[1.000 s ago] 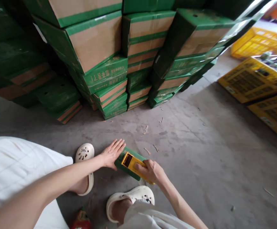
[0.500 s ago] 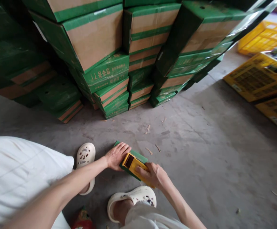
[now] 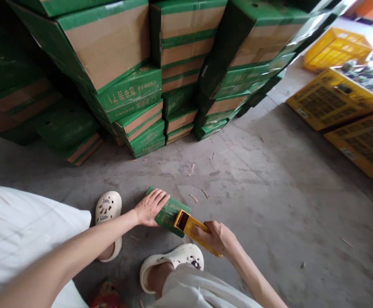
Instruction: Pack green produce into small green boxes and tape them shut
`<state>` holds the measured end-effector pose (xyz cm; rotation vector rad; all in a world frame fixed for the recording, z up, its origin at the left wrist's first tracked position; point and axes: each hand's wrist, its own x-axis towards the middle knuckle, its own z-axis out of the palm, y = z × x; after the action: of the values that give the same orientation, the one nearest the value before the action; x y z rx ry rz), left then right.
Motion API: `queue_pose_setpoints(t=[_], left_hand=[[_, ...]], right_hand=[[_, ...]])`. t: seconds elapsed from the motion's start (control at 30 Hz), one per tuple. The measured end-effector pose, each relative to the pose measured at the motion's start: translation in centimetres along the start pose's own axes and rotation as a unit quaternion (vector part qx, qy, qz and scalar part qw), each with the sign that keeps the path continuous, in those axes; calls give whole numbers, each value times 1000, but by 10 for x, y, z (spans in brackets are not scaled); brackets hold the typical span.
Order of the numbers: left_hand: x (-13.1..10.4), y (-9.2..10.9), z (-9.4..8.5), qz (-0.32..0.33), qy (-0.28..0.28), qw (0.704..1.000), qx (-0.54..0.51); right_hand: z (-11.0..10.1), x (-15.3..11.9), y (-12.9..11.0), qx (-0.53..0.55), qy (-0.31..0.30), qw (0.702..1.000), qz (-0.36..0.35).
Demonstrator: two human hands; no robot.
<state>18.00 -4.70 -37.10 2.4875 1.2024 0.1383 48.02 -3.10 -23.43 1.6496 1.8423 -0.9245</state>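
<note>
A flat green printed cardboard piece (image 3: 170, 217) lies low between my feet, over the concrete floor. My left hand (image 3: 150, 208) rests flat across its left end, fingers stretched out and pressing on it. Closed around the handle of a yellow hand tool (image 3: 194, 230) is my right hand (image 3: 217, 237). The tool has a boxy head with a dark rectangular opening, and this head overlaps the right end of the cardboard. I cannot make out the tool's exact kind, nor whether its head touches the cardboard.
Stacked green and brown cartons (image 3: 128, 92) stand in front. At right are yellow plastic crates (image 3: 321, 100), some filled. Cardboard scraps (image 3: 191, 170) litter the concrete floor (image 3: 253, 196). My white clogs (image 3: 108, 207) flank the cardboard. A red object (image 3: 106, 295) sits at the bottom edge.
My right hand and the yellow tool have shifted right along the cardboard, baring more of its printed face. My left hand stays on the left end. The view has turned slightly right.
</note>
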Motion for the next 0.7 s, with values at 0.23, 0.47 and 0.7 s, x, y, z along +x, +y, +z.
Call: queue_pose_setpoints(t=[0.23, 0.47, 0.7], left_hand=[[28, 46, 14, -35, -38, 999, 3], [30, 38, 11, 8, -38, 999, -14], [21, 31, 10, 33, -34, 999, -18]], right_hand=[[2, 0, -1, 8, -3, 1000, 12], [-2, -12, 4, 41, -10, 999, -18], [9, -22, 39, 111, -49, 993, -15]])
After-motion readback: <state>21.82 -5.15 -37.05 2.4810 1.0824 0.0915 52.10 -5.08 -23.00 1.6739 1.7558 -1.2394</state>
